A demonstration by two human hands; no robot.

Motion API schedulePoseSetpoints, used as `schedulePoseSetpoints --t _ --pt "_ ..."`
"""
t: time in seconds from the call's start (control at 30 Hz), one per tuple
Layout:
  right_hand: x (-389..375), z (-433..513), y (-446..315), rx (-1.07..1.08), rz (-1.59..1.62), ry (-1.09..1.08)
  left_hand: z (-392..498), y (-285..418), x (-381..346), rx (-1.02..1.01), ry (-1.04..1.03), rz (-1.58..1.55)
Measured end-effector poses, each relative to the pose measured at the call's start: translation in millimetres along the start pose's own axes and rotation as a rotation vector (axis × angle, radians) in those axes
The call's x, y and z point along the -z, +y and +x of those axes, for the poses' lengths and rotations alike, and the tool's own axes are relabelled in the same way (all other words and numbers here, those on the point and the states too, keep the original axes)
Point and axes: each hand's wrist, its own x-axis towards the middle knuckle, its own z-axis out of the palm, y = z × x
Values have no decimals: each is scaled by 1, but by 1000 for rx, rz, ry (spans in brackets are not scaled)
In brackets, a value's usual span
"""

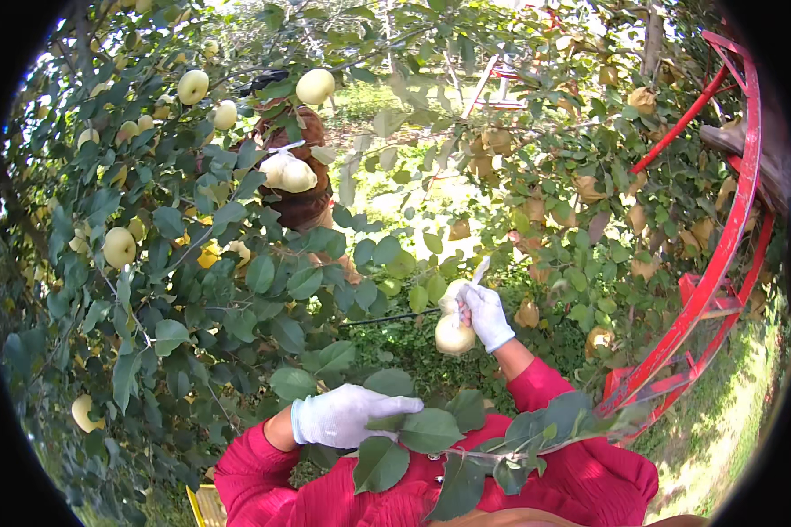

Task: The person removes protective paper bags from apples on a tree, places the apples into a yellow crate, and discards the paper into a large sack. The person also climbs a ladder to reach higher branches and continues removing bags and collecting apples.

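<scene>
My right hand (484,317), in a white knit glove, grips a pair of pale yellow apples (455,334). A whitish, twisted strip like the neck of a thin plastic bag (480,270) sticks up above its fingers. Lower and to the left, my left hand (349,415) wears a matching glove. Its index finger points right along the leaves of an apple branch (432,431). Whether this hand pinches a leaf or only touches it is hidden. That leafy branch crosses in front of my red sleeves and chest.
A red metal ladder (732,244) curves along the right side. Pale apples (119,248) hang at left, and two bagged apples (290,172) hang before another person (306,204) in a brown hat. Brown-bagged fruit (588,189) hangs at right. A yellow crate (205,506) shows at lower left.
</scene>
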Motion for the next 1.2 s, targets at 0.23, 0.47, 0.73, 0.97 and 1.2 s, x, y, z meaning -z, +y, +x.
schedulePoseSetpoints --t 0.23,0.47,0.73,0.97,1.2 --pt "-24 69 -29 16 10 -239 -82 29 -2 167 1486 -455" --pt "-97 122 -85 44 81 -570 -161 16 9 -523 461 -280" --pt "-172 165 -134 107 44 -744 -173 28 -19 -366 586 -198" --pt "-222 209 -134 72 69 -940 -159 24 -68 -299 923 -268" --pt "-251 255 -112 -7 210 -1144 -109 -4 -157 -392 1646 -225"
